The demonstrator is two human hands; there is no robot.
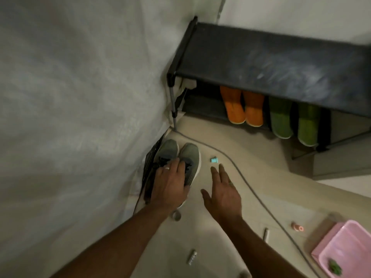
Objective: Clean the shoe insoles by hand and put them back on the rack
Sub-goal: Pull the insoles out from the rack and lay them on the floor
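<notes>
A pair of grey-green sneakers [189,155] stands on the floor beside the wall. My left hand [170,183] lies over the laces and openings of both shoes, fingers spread flat; whether they curl round anything is hidden. My right hand [222,191] hovers open to the right of the sneakers, fingers straight, holding nothing. The black shoe rack [261,61] stands at the upper right. On its lower shelf sit an orange pair [244,109] and a green pair [293,121]. No insole is visible.
A grey cable [247,183] runs across the floor right of my right hand. A small teal object [214,159] lies near the sneakers. A pink basin [345,251] holding a green scrap sits at the lower right. Small items dot the floor. The white wall fills the left.
</notes>
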